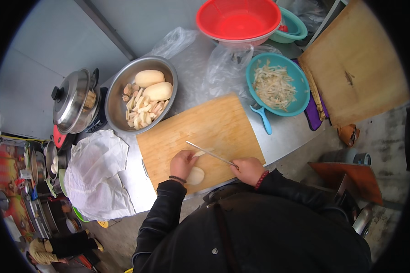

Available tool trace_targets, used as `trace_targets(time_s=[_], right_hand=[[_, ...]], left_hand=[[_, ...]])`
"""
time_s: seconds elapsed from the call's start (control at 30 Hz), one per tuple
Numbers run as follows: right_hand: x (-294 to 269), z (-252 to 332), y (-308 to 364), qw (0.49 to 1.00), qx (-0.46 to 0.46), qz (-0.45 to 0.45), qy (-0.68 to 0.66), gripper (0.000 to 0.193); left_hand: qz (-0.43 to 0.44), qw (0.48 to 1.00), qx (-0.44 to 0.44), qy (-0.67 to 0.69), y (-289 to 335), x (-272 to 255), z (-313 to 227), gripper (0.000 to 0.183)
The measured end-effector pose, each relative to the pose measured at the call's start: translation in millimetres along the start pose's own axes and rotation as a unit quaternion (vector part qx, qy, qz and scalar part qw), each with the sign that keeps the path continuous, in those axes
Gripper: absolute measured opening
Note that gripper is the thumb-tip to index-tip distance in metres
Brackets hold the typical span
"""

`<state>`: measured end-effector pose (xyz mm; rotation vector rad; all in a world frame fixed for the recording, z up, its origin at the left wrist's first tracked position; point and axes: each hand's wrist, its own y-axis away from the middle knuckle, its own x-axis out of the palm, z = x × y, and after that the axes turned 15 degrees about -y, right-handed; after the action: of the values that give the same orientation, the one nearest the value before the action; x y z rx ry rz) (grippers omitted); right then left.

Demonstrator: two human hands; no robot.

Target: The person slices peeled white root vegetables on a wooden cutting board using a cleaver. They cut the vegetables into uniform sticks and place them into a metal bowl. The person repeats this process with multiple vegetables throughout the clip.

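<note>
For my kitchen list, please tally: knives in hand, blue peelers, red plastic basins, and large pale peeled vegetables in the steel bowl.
Knife in right hand: 1
Blue peeler: 1
Red plastic basin: 1
Large peeled vegetables: 2
Total: 5

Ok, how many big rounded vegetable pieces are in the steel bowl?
2: the farther piece at the back of the steel bowl; the nearer piece just in front, slightly right. Others may hide under the strips.

Basin (pixel 238 22), 12 o'clock: red. Bowl (pixel 302 87), 2 o'clock: teal. Cut piece (pixel 195 176), 6 o'clock: cream (cutting board (pixel 218 123) beneath: tan).
</note>
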<state>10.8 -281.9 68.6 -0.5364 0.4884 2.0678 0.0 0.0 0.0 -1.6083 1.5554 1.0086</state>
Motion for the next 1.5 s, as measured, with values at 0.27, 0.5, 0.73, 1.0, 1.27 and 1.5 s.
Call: trace_targets(time_s=[0.27, 0.5, 0.73, 1.0, 1.27, 1.5], right_hand=[[4.8, 8.5, -7.9, 0.998, 0.0, 0.01, 0.059, 0.024], [1.2, 16.6, -13.6, 0.996, 0.013, 0.04, 0.074, 0.024], [15.9, 8.1, -30.4, 0.99, 0.029, 0.093, 0.104, 0.023], [11.8, 5.2, -19.1, 0.999, 0.015, -0.02, -0.042, 0.025], [-10.5, -7.1, -3.5, 0.985, 0.103, -0.105, -0.091, 0.026], [-12.9, -17.2, 12.6, 0.982, 0.093, -0.127, -0.103, 0.024]], left_hand=[[-0.019, 1.0, 0.023, -0.005, 0.8, 5.2, 3.2, 0.016], [-0.012, 0.999, 0.04, -0.022, -0.7, 4.5, 5.9, 0.014], [-0.031, 0.997, 0.066, -0.033, 0.6, 6.0, 5.0, 0.014], [-0.015, 0.994, 0.06, -0.085, 0.2, -9.0, -5.0, 0.022], [-0.028, 0.979, 0.168, -0.114, -11.7, 4.7, -31.3, 0.031], [-0.047, 0.982, 0.149, -0.104, -23.1, -16.3, -29.0, 0.025]])
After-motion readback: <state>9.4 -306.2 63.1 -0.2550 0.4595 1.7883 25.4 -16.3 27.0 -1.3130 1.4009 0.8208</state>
